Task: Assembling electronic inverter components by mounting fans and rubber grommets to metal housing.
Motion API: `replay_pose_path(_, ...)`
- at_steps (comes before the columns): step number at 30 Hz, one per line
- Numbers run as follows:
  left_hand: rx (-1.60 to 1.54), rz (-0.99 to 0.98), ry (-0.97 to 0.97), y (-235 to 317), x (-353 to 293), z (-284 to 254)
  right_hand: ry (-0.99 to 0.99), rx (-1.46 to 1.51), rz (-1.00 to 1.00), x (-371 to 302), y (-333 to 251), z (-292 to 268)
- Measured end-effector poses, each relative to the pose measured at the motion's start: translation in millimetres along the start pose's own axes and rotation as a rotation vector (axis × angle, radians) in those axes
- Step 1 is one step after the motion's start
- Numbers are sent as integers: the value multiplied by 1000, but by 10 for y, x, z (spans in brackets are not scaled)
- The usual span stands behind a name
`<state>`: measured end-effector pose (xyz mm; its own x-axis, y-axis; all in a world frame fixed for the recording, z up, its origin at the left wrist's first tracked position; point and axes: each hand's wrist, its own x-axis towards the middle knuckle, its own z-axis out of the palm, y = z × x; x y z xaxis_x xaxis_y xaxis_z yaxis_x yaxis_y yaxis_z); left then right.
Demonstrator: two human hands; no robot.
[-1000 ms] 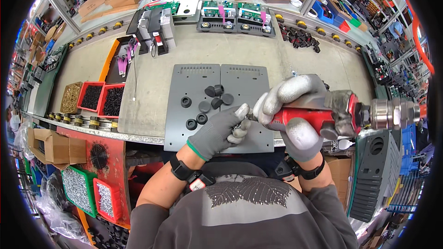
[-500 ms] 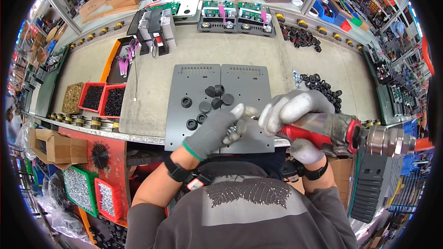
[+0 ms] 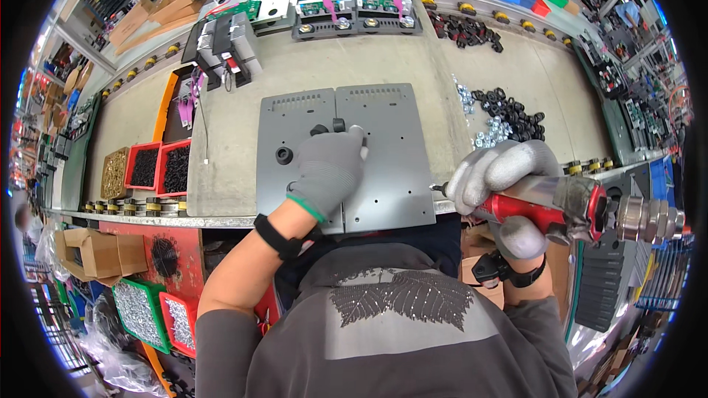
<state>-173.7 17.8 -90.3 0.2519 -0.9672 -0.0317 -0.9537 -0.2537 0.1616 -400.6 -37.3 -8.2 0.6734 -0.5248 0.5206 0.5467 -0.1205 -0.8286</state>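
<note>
Head view: our gloved left hand (image 3: 330, 169) rests on the grey metal plates (image 3: 391, 169) mid-table (image 3: 236, 177), fingers curled around small black parts (image 3: 328, 127), apparently steadying them. Right hand (image 3: 501, 191) wraps closed around the red power screwdriver (image 3: 568, 210), held off the table's near edge, tip toward the plates.

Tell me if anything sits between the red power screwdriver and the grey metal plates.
Nothing visible blocks it. The right hand holds the red screwdriver just off the right edge of the grey plates; the left hand rests on the plates, further left.
</note>
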Motion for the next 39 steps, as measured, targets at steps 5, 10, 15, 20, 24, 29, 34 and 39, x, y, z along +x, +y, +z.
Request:
replay_pose_path(5, -562, 385, -342, 160, -311, 103, 5, -66, 75, -198, -41, -47)
replay_pose_path(10, -624, 179, -61, 355, -392, 309, 49, -219, 171, -280, 1, 18)
replay_pose_path(15, -506, 336, -30, 358, -537, 346, 97, -216, 178, -278, 20, 57)
replay_pose_path(20, -560, 419, 8, 522, -559, 420, 111, -167, 187, -283, 86, 95)
replay_pose_path(24, -565, 378, -35, 533, -521, 430, 83, -273, 175, -283, 193, 80)
replay_pose_path(29, -556, 367, -65, 525, -537, 421, 67, -189, 264, -299, 327, 64)
replay_pose_path(34, -436, 383, -133, 525, -520, 453, -23, -246, 270, -259, 380, -37)
replay_pose_path(39, -513, 399, -57, 510, -490, 467, 50, -260, 293, -246, 426, -49)
